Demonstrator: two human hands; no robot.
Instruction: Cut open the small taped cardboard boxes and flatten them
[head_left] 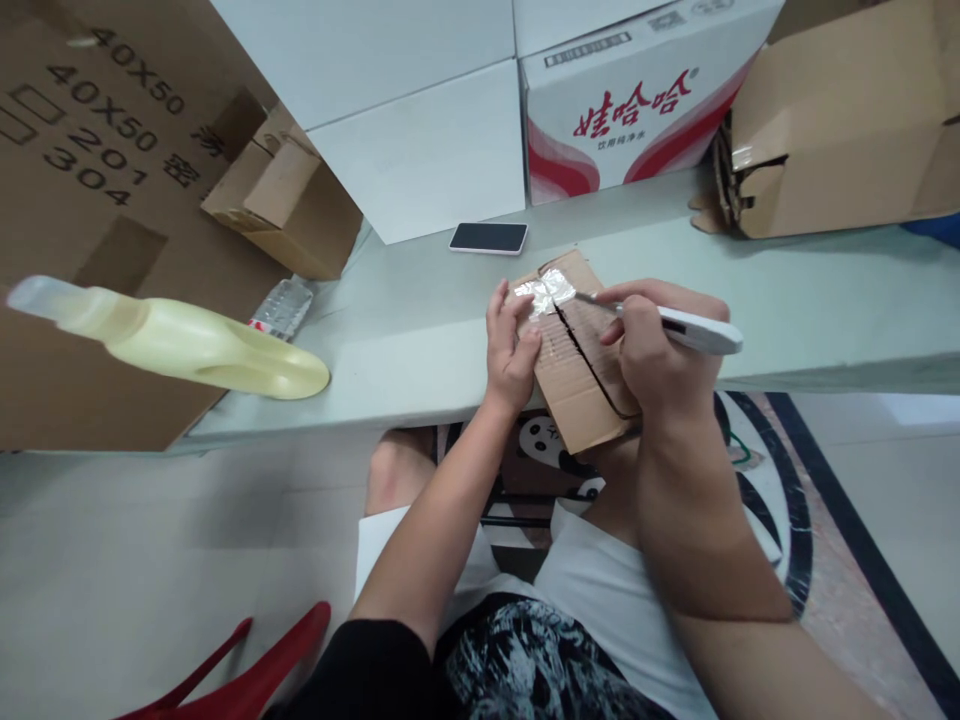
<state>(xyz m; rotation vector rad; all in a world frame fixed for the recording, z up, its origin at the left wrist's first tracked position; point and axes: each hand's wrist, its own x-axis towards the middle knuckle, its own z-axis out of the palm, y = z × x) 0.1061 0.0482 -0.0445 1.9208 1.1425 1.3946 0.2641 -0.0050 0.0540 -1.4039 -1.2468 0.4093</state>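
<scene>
A small taped cardboard box [577, 400] lies at the near edge of the pale table [420, 330], partly hanging over it. My left hand [510, 345] presses down on the box's left side, fingers beside the shiny clear tape [546, 292]. My right hand [652, 345] grips a white utility knife [694, 330], its blade tip touching the tape at the top of the box's centre seam. A dark slit runs down the seam between my hands.
A phone [489, 238] lies face up behind the box. A pale yellow jug [187, 340] and a plastic bottle [283, 308] lie at left. Large cartons stand at the back: brown [97, 200], white [420, 150], red-printed [637, 100], open brown [840, 130]. A red stool [255, 670] stands below.
</scene>
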